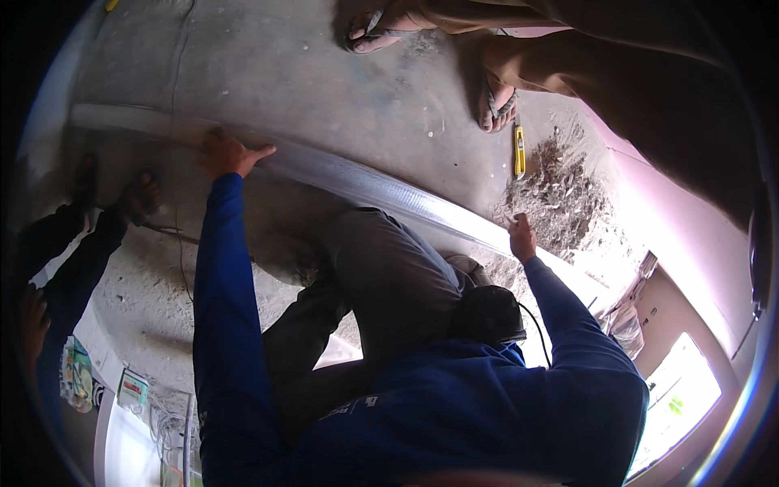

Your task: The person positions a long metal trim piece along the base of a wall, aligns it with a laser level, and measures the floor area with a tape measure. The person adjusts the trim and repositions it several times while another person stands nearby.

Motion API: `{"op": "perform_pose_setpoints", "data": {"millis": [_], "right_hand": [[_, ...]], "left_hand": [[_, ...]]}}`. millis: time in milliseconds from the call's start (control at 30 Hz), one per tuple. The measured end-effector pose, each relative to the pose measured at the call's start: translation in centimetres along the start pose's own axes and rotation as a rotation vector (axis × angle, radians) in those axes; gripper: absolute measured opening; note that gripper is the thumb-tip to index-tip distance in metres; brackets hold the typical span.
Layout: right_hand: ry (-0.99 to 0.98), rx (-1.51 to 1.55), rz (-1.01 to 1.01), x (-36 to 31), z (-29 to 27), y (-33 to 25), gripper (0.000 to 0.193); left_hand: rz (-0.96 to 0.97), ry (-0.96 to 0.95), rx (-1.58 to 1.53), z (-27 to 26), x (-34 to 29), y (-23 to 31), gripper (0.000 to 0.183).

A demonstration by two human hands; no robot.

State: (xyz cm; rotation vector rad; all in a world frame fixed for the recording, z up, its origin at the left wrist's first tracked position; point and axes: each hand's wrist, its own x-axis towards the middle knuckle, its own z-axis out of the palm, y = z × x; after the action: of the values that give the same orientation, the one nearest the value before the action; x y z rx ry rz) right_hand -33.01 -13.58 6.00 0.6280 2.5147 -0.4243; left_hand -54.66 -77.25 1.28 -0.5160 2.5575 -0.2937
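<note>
Strip is a long shiny thing, looks like metal, lying across the floor from the left over to the right. Left grip is spread out on top of it, thumb sticking out to the right; can't tell if the fingers actually hook it or just press. Right grip is curled up at the strip toward the other end, though I can't make out whether it's pinching it or holding something small. Both arms are in blue sleeves, and a bent knee sits just on the near side of the strip. Yellow cutter is on the floor beyond the right grip, right beside someone's sandaled foot, with a dirt patch next to it. Another person's bare foot is over on the left.
</note>
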Motion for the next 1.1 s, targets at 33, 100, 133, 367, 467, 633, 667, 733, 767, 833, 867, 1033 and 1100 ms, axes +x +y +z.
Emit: {"op": "perform_pose_setpoints", "data": {"millis": [33, 100, 133, 367, 467, 633, 667, 733, 767, 833, 867, 1033, 1100], "right_hand": [[-0.015, 0.137, 0.010, -0.6, 0.7, -1.5, 0.027], [-0.112, 0.346, -0.006, -1.7, 1.9, -5.4, 0.021], [-0.128, 0.442, -0.057, -2.2, 2.4, -7.6, 0.022], [-0.320, 0.325, -0.272, -7.0, 3.7, -18.7, 0.020], [-0.421, 0.397, -0.101, -7.6, 5.8, -20.9, 0.024], [-0.335, 0.236, -0.179, -9.2, 10.1, -23.9, 0.020], [-0.300, 0.254, -0.192, -9.3, 10.9, -24.7, 0.019], [-0.260, 0.275, -0.170, -9.1, 12.4, -26.6, 0.018], [-0.257, 0.294, -0.146, -9.1, 13.0, -27.5, 0.019], [-0.257, 0.338, -0.082, -9.1, 13.8, -29.2, 0.019], [-0.216, 0.344, -0.073, -9.4, 14.2, -30.0, 0.019], [-0.189, 0.398, 0.014, -9.1, 15.8, -33.1, 0.018], [-0.139, 0.372, 0.023, -8.6, 16.3, -33.9, 0.021]], "left_hand": [[0.009, 0.005, 0.000, 0.3, 0.1, 0.0, 0.143], [0.024, 0.025, -0.006, 0.8, 0.2, -0.1, 0.143], [0.027, 0.043, -0.011, 1.1, 0.3, -0.1, 0.143], [0.064, 0.054, -0.007, 1.9, 0.6, -0.4, 0.139], [0.069, 0.063, -0.028, 1.7, 0.3, -0.5, 0.137], [0.077, 0.065, -0.057, 1.3, 0.1, -0.4, 0.139], [0.078, 0.060, -0.046, 1.3, 0.1, -0.5, 0.139], [0.092, 0.054, -0.028, 1.3, 0.2, -0.5, 0.141], [0.087, 0.038, -0.022, 1.3, 0.3, -0.7, 0.142], [0.075, 0.018, -0.013, 1.5, 0.5, -0.5, 0.142], [0.066, 0.004, -0.012, 1.6, 0.5, -0.4, 0.142], [0.058, -0.082, -0.019, 2.4, 1.3, -0.3, 0.142], [0.065, -0.033, -0.041, 2.8, 1.3, -0.3, 0.144]]}}
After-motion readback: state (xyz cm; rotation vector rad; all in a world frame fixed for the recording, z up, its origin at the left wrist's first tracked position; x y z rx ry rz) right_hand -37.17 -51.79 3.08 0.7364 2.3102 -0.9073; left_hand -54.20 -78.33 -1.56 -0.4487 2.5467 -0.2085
